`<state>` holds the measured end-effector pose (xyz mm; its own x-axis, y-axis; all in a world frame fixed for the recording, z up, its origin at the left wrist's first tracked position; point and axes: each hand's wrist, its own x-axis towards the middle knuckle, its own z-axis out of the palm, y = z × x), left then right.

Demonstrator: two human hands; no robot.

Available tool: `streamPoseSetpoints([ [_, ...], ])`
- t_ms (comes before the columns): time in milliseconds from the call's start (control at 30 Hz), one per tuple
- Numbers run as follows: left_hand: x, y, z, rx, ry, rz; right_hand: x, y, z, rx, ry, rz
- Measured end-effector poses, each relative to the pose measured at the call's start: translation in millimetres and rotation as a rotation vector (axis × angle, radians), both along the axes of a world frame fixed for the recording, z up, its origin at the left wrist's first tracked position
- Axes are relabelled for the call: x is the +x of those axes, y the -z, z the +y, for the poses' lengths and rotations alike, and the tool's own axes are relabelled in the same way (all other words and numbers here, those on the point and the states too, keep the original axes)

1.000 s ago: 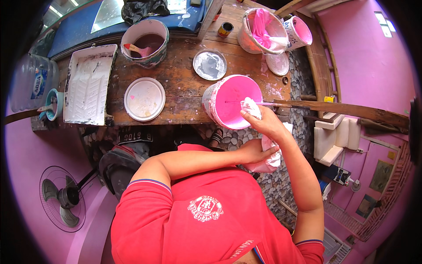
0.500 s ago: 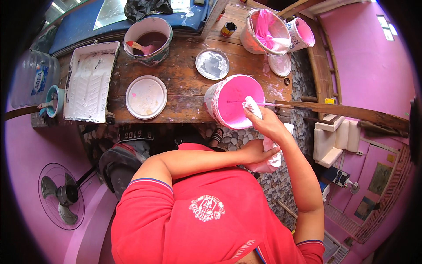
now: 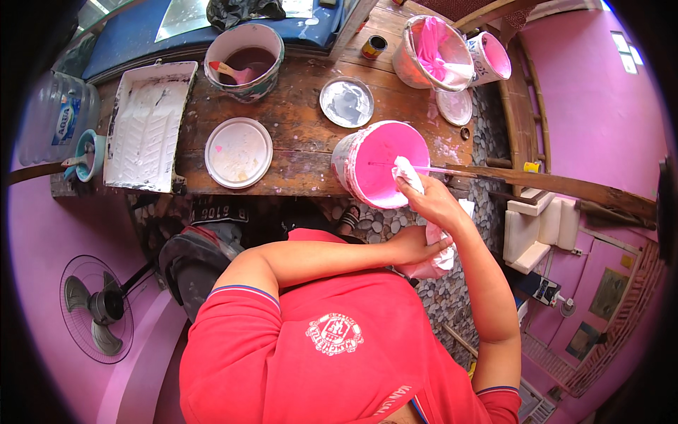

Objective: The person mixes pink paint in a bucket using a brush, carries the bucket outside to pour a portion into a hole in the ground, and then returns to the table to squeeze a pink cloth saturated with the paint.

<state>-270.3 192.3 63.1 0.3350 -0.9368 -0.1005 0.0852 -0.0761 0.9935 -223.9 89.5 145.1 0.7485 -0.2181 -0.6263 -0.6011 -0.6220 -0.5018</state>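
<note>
A bucket of bright pink paint (image 3: 346,166) stands tilted at the table's near edge, its opening turned toward me. My right hand (image 3: 436,203) is closed on a crumpled white cloth (image 3: 407,173), held at the right part of the opening. A thin pale stick (image 3: 441,170) reaches from inside the bucket out past its rim, passing behind the cloth. Lower down, in front of my shirt, my left hand (image 3: 417,245) is closed around a pink-stained white cloth (image 3: 434,265). Whether both cloths are one piece, I cannot tell.
On the wooden table (image 3: 304,159) lie a white lid (image 3: 239,152), a grey-smeared lid (image 3: 346,102) and a roller tray (image 3: 148,127). A bucket with a brush (image 3: 244,67), a small can (image 3: 374,46) and a pink-stained bucket (image 3: 431,56) stand farther back. A fan (image 3: 99,307) is at left.
The whole view has shifted slightly, so the table things appear a little to the right. Both hands keep their hold on the cloths with hardly any movement.
</note>
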Motion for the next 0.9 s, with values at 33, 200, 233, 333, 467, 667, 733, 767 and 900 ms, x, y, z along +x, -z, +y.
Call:
streamPoseSetpoints([
  [33, -1, 1, -1, 0.005, -0.004, -0.017, 0, 0, 1, 0.004, 0.0, -0.001],
  [200, -8, 7, -5, -0.02, -0.052, -0.021, 1, -3, 2, 0.001, -0.004, 0.03],
  [233, -8, 8, -6, -0.009, -0.041, -0.031, 0, -2, 1, 0.006, 0.0, 0.028],
  [333, -7, 7, -6, 0.014, -0.015, -0.045, -1, -2, 0, 0.002, -0.001, 0.036],
  [467, -8, 6, -5, -0.001, -0.032, -0.034, 0, -4, 1, 0.007, 0.02, 0.051],
  [667, -11, 11, -8, -0.051, -0.066, -0.02, 1, -5, 1, 0.019, 0.031, 0.072],
  [733, -14, 14, -10, -0.053, -0.071, -0.016, 0, -6, 1, 0.035, 0.032, 0.075],
  [767, -15, 15, -11, -0.054, -0.075, -0.013, 0, -5, 0, 0.035, 0.031, 0.076],
  [900, -20, 20, -14, -0.116, -0.102, 0.013, -3, -7, 0, 0.038, 0.039, 0.065],
])
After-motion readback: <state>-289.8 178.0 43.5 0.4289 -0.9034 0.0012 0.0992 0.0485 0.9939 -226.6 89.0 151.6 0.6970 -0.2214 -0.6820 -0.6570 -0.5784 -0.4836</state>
